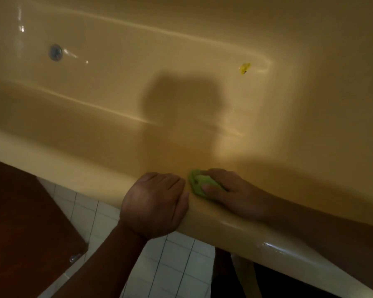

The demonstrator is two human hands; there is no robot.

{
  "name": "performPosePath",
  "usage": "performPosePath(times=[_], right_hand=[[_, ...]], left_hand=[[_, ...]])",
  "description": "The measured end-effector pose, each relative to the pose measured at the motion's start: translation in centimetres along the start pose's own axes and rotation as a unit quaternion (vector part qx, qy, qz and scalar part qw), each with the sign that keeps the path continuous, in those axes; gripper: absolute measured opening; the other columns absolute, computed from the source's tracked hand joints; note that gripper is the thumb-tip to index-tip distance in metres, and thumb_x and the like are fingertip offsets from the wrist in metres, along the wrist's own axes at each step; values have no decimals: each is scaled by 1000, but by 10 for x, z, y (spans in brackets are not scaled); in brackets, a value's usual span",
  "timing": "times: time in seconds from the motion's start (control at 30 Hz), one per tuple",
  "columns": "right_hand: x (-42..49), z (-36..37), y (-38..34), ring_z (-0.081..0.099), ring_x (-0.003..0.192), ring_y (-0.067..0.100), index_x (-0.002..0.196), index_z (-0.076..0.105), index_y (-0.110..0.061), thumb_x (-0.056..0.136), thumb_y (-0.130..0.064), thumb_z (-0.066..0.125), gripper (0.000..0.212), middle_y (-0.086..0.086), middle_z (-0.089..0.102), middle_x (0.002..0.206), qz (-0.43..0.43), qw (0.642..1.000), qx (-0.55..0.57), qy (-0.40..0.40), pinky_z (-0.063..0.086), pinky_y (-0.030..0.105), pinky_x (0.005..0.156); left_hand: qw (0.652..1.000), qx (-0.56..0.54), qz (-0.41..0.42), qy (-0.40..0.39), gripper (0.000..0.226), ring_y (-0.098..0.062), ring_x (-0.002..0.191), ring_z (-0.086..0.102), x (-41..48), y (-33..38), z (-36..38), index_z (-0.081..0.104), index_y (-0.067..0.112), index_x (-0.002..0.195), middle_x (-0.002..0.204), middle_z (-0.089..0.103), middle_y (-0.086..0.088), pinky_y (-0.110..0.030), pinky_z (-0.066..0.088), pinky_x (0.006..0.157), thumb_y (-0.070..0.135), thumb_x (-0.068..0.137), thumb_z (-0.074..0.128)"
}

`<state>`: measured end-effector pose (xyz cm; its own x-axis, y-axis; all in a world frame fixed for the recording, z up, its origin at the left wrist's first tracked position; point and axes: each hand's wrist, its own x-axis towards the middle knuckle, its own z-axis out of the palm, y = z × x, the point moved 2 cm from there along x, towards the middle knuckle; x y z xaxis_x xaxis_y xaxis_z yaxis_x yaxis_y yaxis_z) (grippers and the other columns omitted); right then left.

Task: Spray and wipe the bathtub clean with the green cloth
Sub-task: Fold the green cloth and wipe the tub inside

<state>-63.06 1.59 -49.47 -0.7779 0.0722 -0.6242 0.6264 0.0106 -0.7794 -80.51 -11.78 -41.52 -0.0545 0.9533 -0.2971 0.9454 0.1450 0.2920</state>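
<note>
- Two hands show in the head view, both at the near rim of the bathtub (235, 231), a cream-yellow tub seen from above.
- Left hand (157, 203) lies over the rim, knuckles up. Its fingers curl down over the inner edge and grip it, and the thumb lies along the rim top.
- Right hand (230, 192) reaches in from the right, just beside the left, with its forearm lying across the rim. Its fingers and thumb curl round the green cloth (199, 183).
- Bunched into a small wad, the green cloth is pressed to the tub's inner wall just below the rim, between the two hands.
- Far to the left, the drain (55, 52) sits in the tub floor, well apart from the hands.
- One small yellow object (244, 67) lies on the tub floor toward the far right corner; what it is cannot be told.
- Beyond the hands, a dark shadow (181, 100) falls on the tub floor.
- Below the rim, a white tiled floor (174, 265) shows, with a brown wooden panel (19, 211) at left.
</note>
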Motion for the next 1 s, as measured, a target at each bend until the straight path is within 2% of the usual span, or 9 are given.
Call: performPosePath(times=[0.1,0.2,0.3,0.43,0.6,0.7,0.83,0.9,1.0], right_hand=[[-25,-8,-6,37,135,-6,152,39,-49,100,-69,40,55,-28,44,147,-24,998,-5,-54,28,17,112],[10,-17,40,43,138,-1,152,45,-37,102,-66,38,58,-18,50,147,-4,998,-24,-52,31,22,116],[66,-27,114,46,142,21,152,46,-30,104,-62,38,58,0,51,152,84,991,-102,-14,31,34,120],[118,-23,150,22,155,34,163,22,-33,103,-69,25,70,9,23,170,247,941,-227,41,16,47,125],[81,-4,43,42,144,21,154,44,-29,103,-63,41,62,-2,46,157,77,996,-51,-14,30,29,115],[-1,1,-20,32,138,2,155,36,-44,101,-64,40,58,-20,38,152,8,999,-21,-43,24,23,111],[-30,-11,-13,35,122,-23,144,44,-49,99,-61,42,46,-35,44,135,11,999,8,-31,20,-2,98],[-13,-19,29,46,129,-7,146,48,-40,102,-62,41,50,-23,52,137,54,998,-37,-14,28,5,100],[22,-35,111,43,143,28,155,39,-35,93,-81,24,79,2,47,156,167,970,-177,18,32,37,118]], left_hand=[[1000,-4,-4,-9,37,-29,80,64,0,-6,-2,70,12,94,92,69,-6,-46,49,75,32,106,42],[1000,-11,-6,-6,36,-27,74,60,0,-12,-3,68,14,90,87,65,-3,-45,48,71,32,106,40],[1000,-10,-5,-2,36,-26,75,63,-2,-16,-4,71,13,93,89,68,-3,-44,49,73,31,106,43],[1000,-1,-20,2,35,-25,79,67,-4,-23,-4,74,12,98,94,72,-3,-43,51,76,31,104,45],[1000,5,-31,-4,35,-28,82,70,-3,-22,-8,75,12,95,93,74,-5,-45,52,76,31,103,46],[999,0,-38,-22,36,-27,83,71,-1,-24,-9,75,12,96,96,75,-5,-44,52,76,32,102,46],[998,3,-40,-44,41,-26,81,70,1,-24,-10,75,13,96,96,75,-3,-42,50,76,34,104,41],[998,2,-37,-46,41,-26,81,70,1,-24,-10,76,13,97,97,76,-4,-42,51,76,34,103,41],[999,9,-31,-39,38,-27,80,70,1,-25,-9,76,12,96,96,76,-5,-42,52,75,32,102,45]])
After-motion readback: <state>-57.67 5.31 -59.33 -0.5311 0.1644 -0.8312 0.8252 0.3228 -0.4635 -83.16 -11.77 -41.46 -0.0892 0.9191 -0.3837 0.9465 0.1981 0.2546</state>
